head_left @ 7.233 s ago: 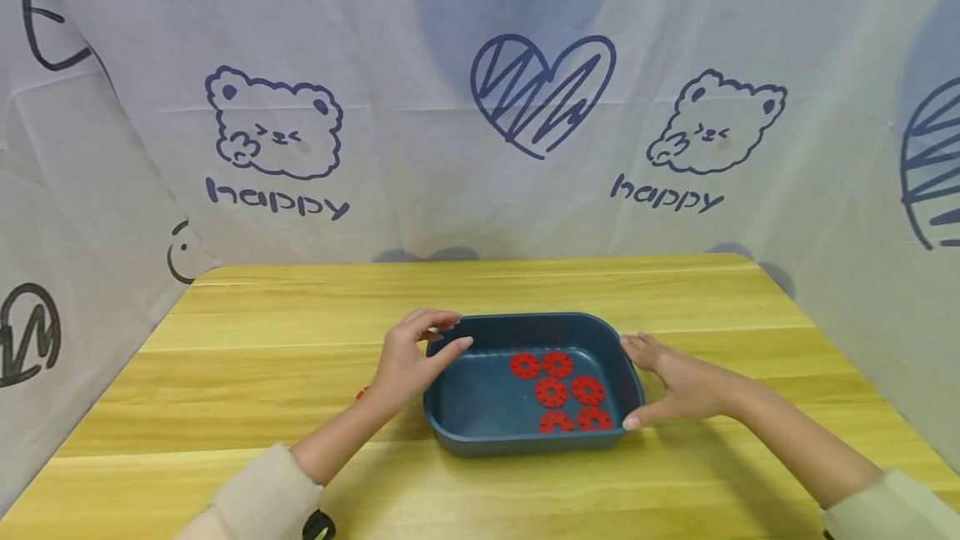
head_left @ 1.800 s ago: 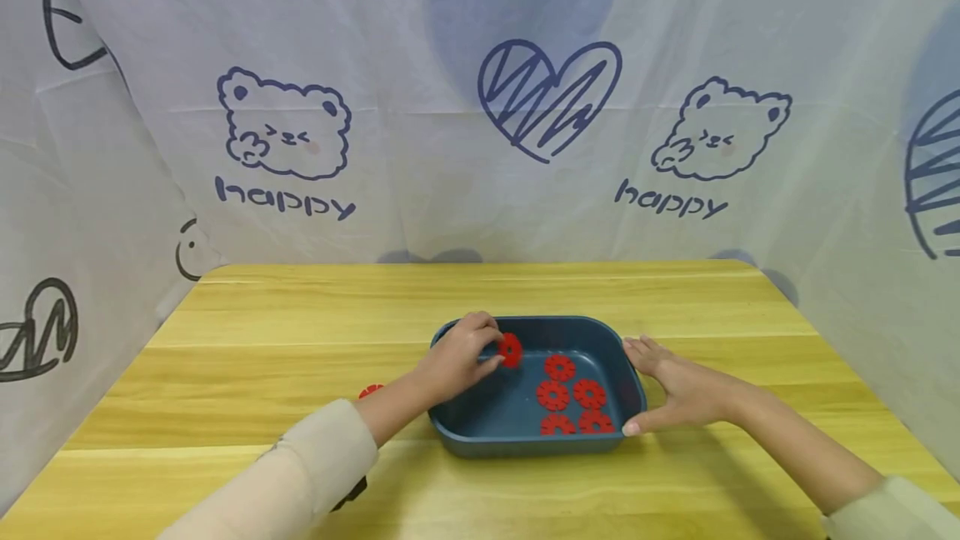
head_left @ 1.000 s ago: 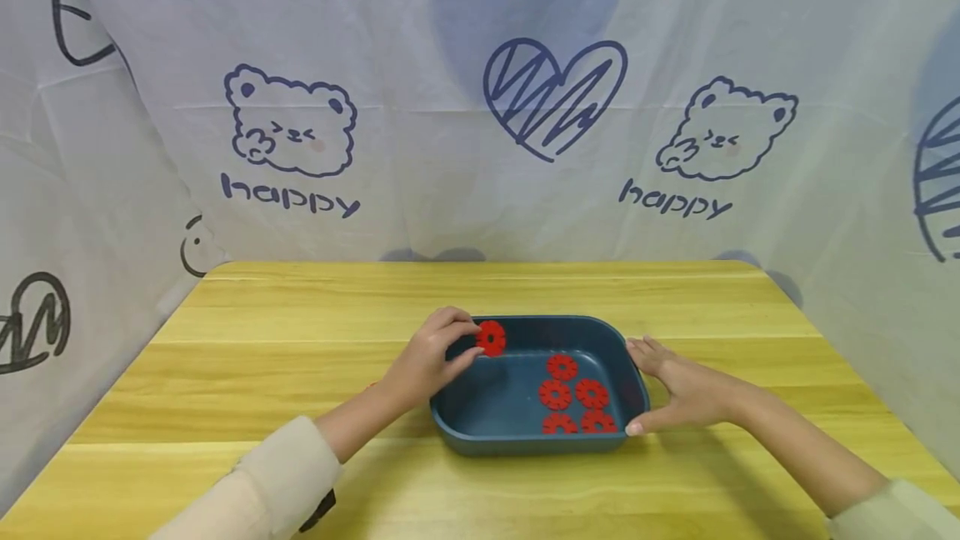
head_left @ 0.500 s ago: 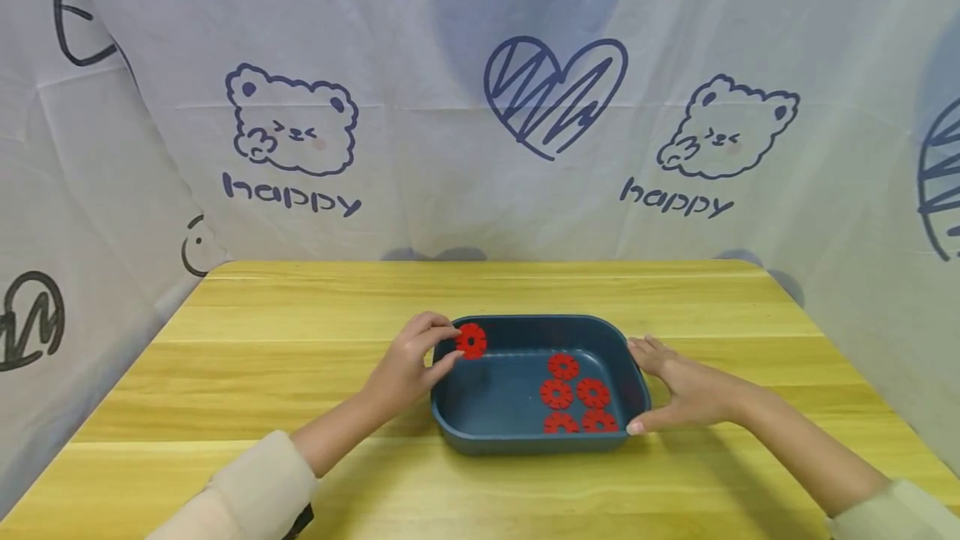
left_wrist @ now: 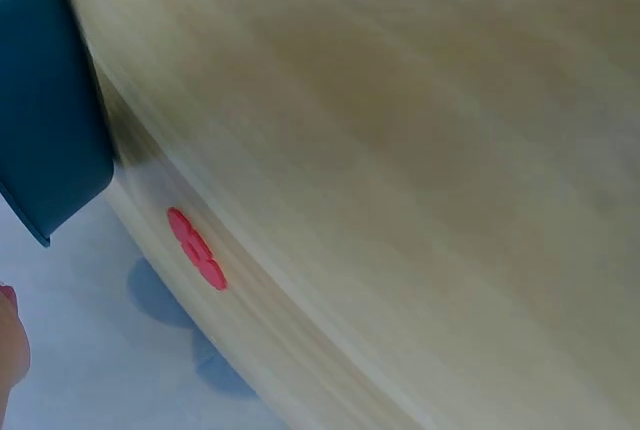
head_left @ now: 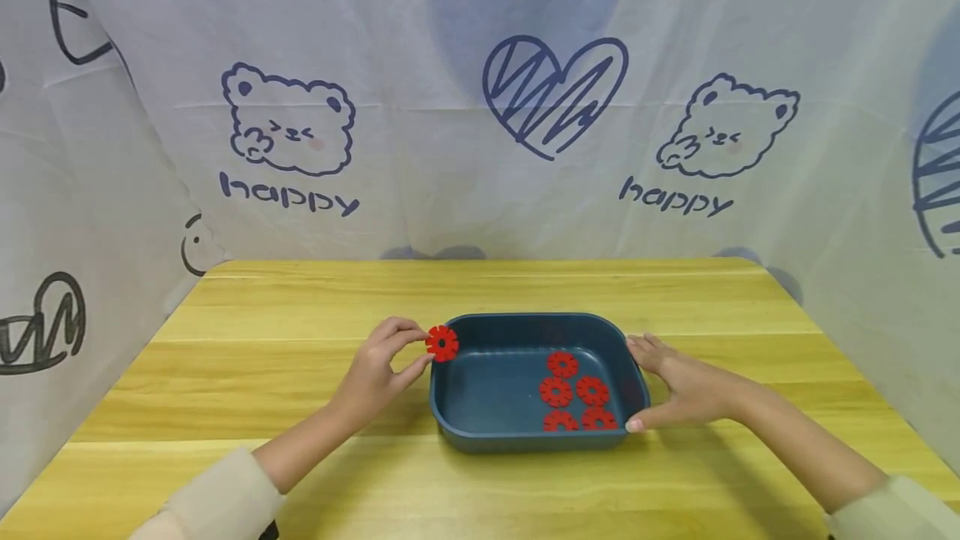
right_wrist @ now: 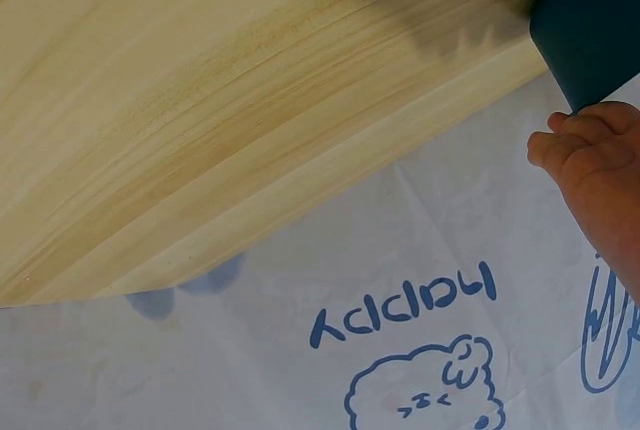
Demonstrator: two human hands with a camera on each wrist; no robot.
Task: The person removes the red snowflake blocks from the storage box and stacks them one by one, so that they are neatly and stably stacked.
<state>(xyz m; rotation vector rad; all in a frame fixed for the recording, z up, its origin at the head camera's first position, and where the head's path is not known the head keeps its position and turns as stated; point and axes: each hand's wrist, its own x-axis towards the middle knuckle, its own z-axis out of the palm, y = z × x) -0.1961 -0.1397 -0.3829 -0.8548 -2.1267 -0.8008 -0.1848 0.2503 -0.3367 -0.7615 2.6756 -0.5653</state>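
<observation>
At the left end of the dark blue plastic bin (head_left: 525, 443), my left hand (head_left: 369, 373) pinches a red notched plastic disc (head_left: 442, 343) by its edge, thumb and fingertips on its left side. The disc stands upright beside the back left corner. Several similar red discs (head_left: 556, 392) lie on the bin floor, toward the right. My right hand (head_left: 686, 390) rests against the bin's right end, thumb at the front corner and outstretched fingers farther back. In the left wrist view, only a bit of the left hand (left_wrist: 12, 345) shows.
Another red disc piece (left_wrist: 197, 248) lies on the wooden table (left_wrist: 400, 200) in the left wrist view; in the head view it is hidden. A white printed cloth (head_left: 420, 148) hangs behind the table and along both sides.
My left hand has picked a red disc out of the bin and carried it left, from over the bin to its left rim. My right hand stays at the bin's right end.
</observation>
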